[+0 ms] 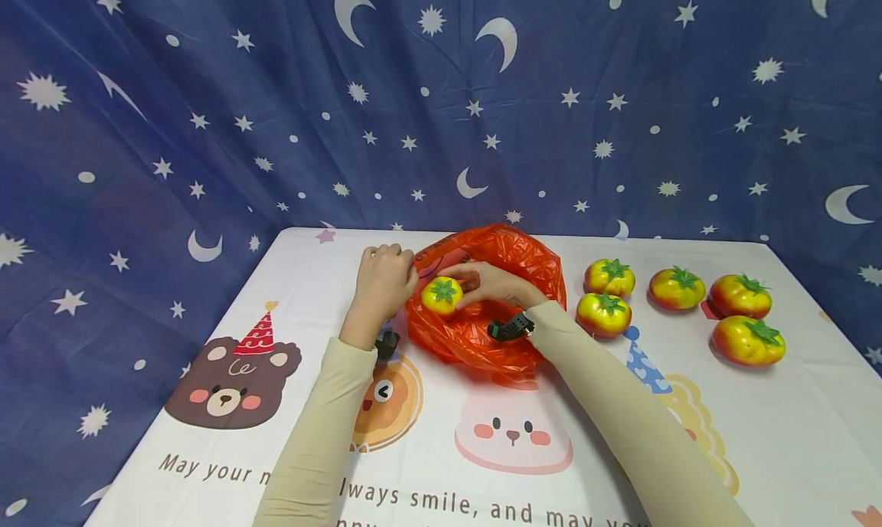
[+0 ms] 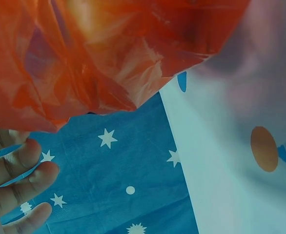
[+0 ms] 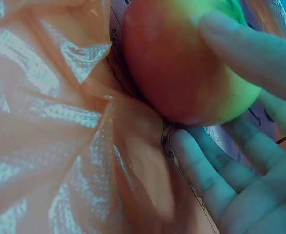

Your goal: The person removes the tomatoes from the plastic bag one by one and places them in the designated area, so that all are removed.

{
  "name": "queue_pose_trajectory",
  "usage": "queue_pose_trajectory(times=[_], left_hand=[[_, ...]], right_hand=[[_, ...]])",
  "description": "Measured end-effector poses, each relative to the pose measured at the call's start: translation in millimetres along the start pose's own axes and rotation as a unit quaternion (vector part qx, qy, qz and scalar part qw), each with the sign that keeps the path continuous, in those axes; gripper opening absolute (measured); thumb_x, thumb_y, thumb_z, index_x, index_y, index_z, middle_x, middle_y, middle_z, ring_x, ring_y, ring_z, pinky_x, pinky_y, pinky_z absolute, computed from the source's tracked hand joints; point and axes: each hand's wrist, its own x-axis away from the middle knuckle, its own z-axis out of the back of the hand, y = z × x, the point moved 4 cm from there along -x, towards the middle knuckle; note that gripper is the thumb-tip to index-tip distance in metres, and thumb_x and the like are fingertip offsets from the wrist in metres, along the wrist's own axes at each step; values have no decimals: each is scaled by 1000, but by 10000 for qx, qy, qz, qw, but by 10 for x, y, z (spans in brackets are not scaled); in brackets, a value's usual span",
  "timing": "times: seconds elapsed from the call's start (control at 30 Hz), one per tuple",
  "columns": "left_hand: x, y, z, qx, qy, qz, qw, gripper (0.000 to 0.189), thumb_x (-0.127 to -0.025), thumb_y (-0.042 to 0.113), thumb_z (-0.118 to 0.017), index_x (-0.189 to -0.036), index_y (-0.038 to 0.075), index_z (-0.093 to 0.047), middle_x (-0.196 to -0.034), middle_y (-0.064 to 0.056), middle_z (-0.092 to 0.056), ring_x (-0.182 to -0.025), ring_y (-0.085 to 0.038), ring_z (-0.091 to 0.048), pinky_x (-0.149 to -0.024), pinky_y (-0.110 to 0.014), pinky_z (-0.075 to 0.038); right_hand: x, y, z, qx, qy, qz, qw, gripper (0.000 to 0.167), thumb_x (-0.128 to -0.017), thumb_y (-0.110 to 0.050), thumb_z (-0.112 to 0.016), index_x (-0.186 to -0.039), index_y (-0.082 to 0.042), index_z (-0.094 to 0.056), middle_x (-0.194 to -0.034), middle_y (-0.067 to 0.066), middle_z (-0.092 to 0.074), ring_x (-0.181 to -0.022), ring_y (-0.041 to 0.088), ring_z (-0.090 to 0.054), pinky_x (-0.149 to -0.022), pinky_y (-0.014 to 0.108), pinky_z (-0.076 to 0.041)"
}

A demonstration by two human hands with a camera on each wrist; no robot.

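Note:
A red plastic bag [image 1: 482, 351] lies spread on the table with its mouth facing up. At its left rim my left hand [image 1: 387, 278] grips the plastic with curled fingers. In the left wrist view its fingers [image 2: 33, 178] show beside the bag [image 2: 109, 58]. My right hand [image 1: 492, 283] reaches over the bag's mouth and holds a red-and-yellow tomato [image 1: 442, 296] with a green leafy top. The right wrist view shows the thumb on top of the tomato [image 3: 182, 63] and the other fingers [image 3: 206, 170] under and beside it.
Several more tomatoes stand right of the bag, the nearest pair [image 1: 603, 316] close to its edge and others [image 1: 748, 342] farther right. A white printed cloth [image 1: 406, 481] covers the table. Behind it hangs a blue curtain [image 1: 386, 75] with stars and moons.

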Motion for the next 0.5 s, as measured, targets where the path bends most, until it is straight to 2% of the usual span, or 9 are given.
queue_pose_trajectory(times=[0.5], left_hand=[[-1,7,10,24,16,2,10000,16,-85,16,-57,-81,4,-67,-75,-11,-63,-74,-29,-61,-82,-45,-46]], right_hand=[[43,31,49,233,513,-185,9982,61,-82,-12,-70,-137,-11,-46,-139,12,-50,-125,30,-52,-104,41,-41]])
